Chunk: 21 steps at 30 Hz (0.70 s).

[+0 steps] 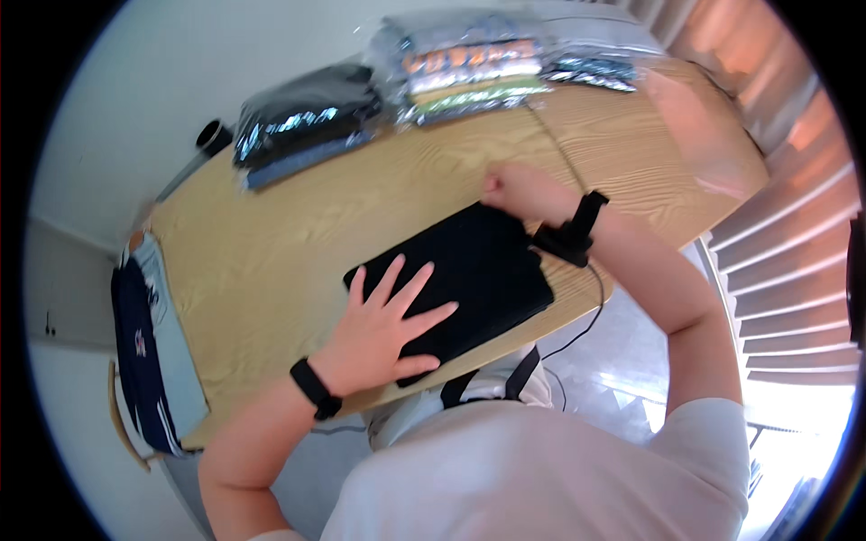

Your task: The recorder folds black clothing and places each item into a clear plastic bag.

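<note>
Black cloth (pixel 496 261): folded flat, along near edge of wood table (pixel 253 270). L hand (pixel 374 326): palm down on cloth, fingers spread wide. R hand (pixel 516 187): fingers curled, at cloth's far corner; blurred, can't tell if gripping fabric. Bagged stacks (pixel 307 122) on table's far side; folded clothes (pixel 140 352) at L end.

Left hand (pixel 372 329) is resting spread on the folded black cloth (pixel 492 270); right hand (pixel 521 191) is curling into a fist at its far corner. Bagged clothes (pixel 311 117) are lining the bench (pixel 262 261) at the back; navy (pixel 137 352) and pale-blue garments (pixel 179 343) are lying at the left end.
</note>
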{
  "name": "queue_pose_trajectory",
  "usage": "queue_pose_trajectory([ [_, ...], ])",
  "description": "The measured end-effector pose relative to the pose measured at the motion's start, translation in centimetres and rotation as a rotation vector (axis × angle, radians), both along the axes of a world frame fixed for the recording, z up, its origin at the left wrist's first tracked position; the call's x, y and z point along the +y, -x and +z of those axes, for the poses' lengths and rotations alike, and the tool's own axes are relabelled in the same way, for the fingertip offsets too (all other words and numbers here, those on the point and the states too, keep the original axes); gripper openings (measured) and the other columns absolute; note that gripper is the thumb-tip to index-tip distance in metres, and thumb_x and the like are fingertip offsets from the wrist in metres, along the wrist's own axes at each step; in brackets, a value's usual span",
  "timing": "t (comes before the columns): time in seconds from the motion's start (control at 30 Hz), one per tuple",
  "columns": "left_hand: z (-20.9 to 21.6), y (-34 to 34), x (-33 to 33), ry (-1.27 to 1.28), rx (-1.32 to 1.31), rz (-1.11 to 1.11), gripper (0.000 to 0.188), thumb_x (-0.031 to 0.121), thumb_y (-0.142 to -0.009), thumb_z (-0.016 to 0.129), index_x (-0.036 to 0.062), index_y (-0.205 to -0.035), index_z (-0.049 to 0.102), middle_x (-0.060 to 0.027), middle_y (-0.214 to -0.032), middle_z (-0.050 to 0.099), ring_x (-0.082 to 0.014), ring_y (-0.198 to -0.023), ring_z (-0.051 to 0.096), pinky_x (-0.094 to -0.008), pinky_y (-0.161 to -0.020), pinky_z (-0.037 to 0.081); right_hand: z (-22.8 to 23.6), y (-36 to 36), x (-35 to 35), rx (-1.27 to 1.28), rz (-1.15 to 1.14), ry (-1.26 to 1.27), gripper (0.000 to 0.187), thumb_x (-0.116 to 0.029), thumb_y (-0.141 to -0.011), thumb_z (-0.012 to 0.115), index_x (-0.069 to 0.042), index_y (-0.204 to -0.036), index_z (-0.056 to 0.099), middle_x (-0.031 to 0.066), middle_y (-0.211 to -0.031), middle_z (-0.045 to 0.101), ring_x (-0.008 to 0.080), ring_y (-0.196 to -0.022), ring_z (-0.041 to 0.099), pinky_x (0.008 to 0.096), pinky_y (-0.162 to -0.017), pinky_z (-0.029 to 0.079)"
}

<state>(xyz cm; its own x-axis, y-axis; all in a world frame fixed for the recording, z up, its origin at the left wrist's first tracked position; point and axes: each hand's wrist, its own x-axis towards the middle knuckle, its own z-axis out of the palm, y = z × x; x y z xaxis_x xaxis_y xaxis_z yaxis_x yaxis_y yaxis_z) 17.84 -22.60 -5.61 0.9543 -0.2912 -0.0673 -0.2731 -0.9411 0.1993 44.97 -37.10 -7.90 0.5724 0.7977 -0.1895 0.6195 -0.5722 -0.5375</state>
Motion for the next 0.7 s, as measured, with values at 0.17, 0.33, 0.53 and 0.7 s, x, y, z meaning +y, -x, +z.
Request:
queue_pose_trajectory([
  [0.17, 0.3, 0.0, 0.0, 0.008, 0.049, 0.04, 0.064, 0.052, -0.076, 0.065, 0.0262, -0.132, 0.051, -0.016, -0.15, 0.024, -0.0436, -0.136, 0.019, -0.0714, -0.099, 0.019, 3.7, -0.2, -4.6, -0.157, 0.117, -0.339, 0.031, -0.02, -0.085, 0.062, -0.004, -0.111, 0.059, 0.0164, -0.111, 0.061, 0.03, -0.104, 0.058, 0.0365, -0.091, 0.044],
  [0.33, 0.7, 0.2, -0.3, -0.022, 0.077, 0.043, 0.064, 0.054, -0.075, 0.065, 0.0273, -0.131, 0.052, -0.0172, -0.148, 0.025, -0.045, -0.136, 0.019, -0.0731, -0.097, 0.02, 2.9, -14.4, -18.2, -0.203, -0.584, -0.342, 0.046, -0.022, -0.081, 0.065, 0.005, -0.117, 0.058, 0.0201, -0.113, 0.063, 0.0291, -0.107, 0.059, 0.0356, -0.091, 0.046],
  [0.53, 0.7, -0.3, -0.4, -0.068, 0.109, 0.024, 0.064, 0.058, -0.076, 0.062, 0.0287, -0.132, 0.051, -0.0192, -0.147, 0.027, -0.0457, -0.135, 0.021, -0.0722, -0.097, 0.021, 0.4, -23.2, -29.2, -0.54, -0.927, 0.393, 0.045, -0.034, -0.081, 0.065, -0.005, -0.115, 0.059, 0.0178, -0.115, 0.062, 0.0335, -0.111, 0.057, 0.0439, -0.093, 0.045],
  [0.7, 0.2, 0.0, -0.3, -0.058, 0.121, 0.029, 0.065, 0.061, -0.077, 0.06, 0.0295, -0.133, 0.05, -0.0203, -0.147, 0.026, -0.0477, -0.133, 0.023, -0.073, -0.096, 0.02, -1.9, -25.2, -29.6, -0.525, -0.864, 0.435, 0.029, -0.023, -0.086, 0.056, -0.004, -0.106, 0.064, 0.0183, -0.108, 0.065, 0.0339, -0.103, 0.062, 0.0451, -0.087, 0.049],
])
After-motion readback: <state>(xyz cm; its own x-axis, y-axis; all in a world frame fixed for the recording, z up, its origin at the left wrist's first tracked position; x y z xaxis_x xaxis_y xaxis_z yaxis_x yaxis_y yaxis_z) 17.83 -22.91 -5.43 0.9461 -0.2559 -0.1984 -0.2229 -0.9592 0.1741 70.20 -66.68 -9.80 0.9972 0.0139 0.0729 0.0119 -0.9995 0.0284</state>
